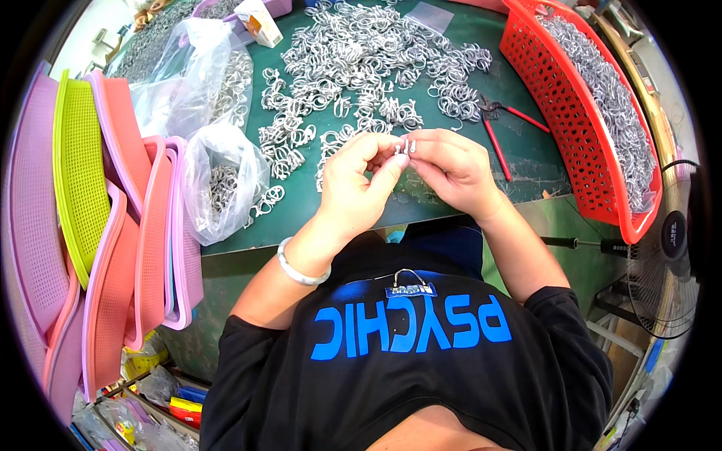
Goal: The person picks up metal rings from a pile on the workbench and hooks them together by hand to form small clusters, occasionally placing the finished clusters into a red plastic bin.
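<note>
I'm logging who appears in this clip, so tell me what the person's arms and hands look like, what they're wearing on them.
Both forearms are bare. The left hand has a pale, whitish bangle around its wrist. The right hand wears nothing that shows: no glove, ring or watch. Short black sleeves of a black T-shirt with blue lettering cover the upper arms. No gloves on either hand.

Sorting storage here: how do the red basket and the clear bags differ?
The red basket is rigid, perforated and open-topped at the table's right; the clear bags are soft, crumpled and see-through at its left. The basket looks heaped; the bags sag partly filled. Both hold silvery metal rings.
</note>
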The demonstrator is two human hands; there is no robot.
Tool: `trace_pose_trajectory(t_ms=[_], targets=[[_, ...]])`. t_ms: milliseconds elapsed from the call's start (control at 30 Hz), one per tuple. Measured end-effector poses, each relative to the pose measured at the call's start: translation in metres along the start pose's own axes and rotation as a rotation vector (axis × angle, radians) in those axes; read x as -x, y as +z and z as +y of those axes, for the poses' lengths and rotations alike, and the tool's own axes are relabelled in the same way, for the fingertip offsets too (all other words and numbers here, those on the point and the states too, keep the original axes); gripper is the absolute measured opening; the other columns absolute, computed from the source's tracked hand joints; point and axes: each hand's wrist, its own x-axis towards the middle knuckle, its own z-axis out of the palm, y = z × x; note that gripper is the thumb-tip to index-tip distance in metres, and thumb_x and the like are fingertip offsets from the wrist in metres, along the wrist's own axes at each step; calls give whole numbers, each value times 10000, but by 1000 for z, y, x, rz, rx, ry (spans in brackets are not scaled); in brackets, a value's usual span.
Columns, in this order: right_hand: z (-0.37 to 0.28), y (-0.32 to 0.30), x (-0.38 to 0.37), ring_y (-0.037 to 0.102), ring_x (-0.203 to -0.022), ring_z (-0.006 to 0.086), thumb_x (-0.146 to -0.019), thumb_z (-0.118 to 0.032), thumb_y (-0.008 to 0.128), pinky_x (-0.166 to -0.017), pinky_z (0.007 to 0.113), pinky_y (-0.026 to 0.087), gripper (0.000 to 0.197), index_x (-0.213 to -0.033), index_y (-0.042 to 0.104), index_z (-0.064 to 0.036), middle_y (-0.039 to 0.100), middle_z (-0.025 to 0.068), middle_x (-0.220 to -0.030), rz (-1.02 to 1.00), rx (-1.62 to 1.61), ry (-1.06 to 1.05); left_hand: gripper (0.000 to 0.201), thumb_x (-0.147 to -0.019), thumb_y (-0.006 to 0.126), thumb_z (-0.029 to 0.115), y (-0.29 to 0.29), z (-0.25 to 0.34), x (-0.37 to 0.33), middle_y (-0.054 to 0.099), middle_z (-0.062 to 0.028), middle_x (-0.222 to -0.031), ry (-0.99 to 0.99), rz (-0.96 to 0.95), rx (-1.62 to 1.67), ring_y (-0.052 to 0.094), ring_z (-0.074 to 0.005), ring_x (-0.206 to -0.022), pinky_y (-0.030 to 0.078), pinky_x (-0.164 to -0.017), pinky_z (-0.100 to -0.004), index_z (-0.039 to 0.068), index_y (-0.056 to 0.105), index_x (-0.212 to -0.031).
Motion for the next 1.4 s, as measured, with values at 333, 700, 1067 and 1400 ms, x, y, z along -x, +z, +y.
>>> trace_pose_trajectory(t_ms=[333,700,1067,1400], targets=[[7,-65,-34,599,-722,256,-687,5,636,-641,313,486,119,-795,597,-24,606,104,-792,212,404,-26,187,-798,575,-18,-12,-3,6,545,-2,-844,-39,-2,-91,511,-52,-742,419,-664,-175,-9,556,-984],[47,-203,-71,541,-991,312,-799,-205,550,-857,389,414,356,-1129,536,-73,581,165,-1056,221,1126,601,158,-760,607,30,-22,-9,15,561,-61,-794,-67,2,-140,520,-98,-651,438,-593,-209,-25,588,-907],[51,-72,-30,583,-833,302,-736,-156,628,-755,352,465,245,-940,608,-23,607,145,-898,-148,494,310,158,-764,597,5,-38,-5,21,561,-62,-854,49,45,-379,522,-81,-683,434,-617,-201,-27,583,-919],[42,-1,-18,555,-861,302,-704,-226,646,-757,381,442,346,-967,555,-21,579,136,-877,-297,588,278,190,-716,633,36,-45,-7,27,582,-88,-883,174,83,-667,545,-172,-757,435,-599,-253,16,601,-903]])
